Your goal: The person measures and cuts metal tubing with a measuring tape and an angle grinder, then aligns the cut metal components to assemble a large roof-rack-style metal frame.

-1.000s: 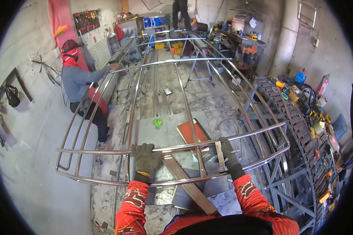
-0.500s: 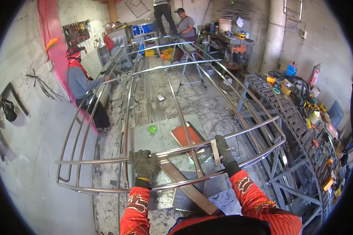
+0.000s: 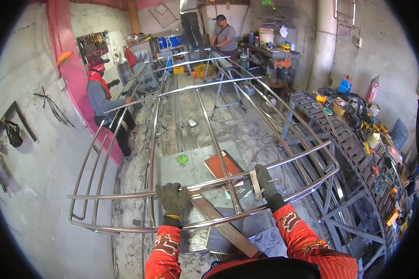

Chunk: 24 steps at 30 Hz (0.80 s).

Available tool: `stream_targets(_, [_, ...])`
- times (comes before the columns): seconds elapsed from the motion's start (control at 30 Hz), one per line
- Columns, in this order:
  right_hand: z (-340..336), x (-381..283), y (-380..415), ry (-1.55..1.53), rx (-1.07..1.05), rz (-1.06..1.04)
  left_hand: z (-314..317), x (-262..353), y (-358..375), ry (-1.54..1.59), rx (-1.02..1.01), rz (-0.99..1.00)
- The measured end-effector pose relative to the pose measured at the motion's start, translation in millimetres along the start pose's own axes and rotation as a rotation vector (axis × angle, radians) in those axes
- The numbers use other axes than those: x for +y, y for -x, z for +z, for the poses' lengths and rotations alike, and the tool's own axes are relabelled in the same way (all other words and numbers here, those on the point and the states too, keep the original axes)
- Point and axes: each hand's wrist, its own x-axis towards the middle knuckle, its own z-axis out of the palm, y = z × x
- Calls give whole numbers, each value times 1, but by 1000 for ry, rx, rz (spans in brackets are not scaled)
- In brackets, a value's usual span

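Two gloved hands, a left grip (image 3: 172,197) and a right grip (image 3: 266,180), at one tubular frame (image 3: 196,87). One pale strip (image 3: 255,184) beside the right grip; one brown bar (image 3: 226,228) between the grips. Beyond them, one red flat item (image 3: 215,166), one green object (image 3: 182,159); farther off, one person (image 3: 98,95) leftward, two people (image 3: 226,39) ahead.

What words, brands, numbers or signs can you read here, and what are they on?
None can be read with certainty.
Right sleeve and left sleeve: pale printed marks, not legible.
Red canister: label too small.
Blue box: marks too small.
Wall paper sheet: too blurred.
Metal frame: no lettering seen.
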Motion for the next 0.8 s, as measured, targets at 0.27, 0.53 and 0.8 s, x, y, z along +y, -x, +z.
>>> stream_targets(0.27, [-1,2,1,-148,-35,85,0,1,2,28,10,-8])
stream_targets(0.53, [12,-25,16,-26,-90,40,0,1,2,27,9,-20])
stream_targets(0.8, [16,-33,14,17,-102,73,3,1,2,11,7,-36])
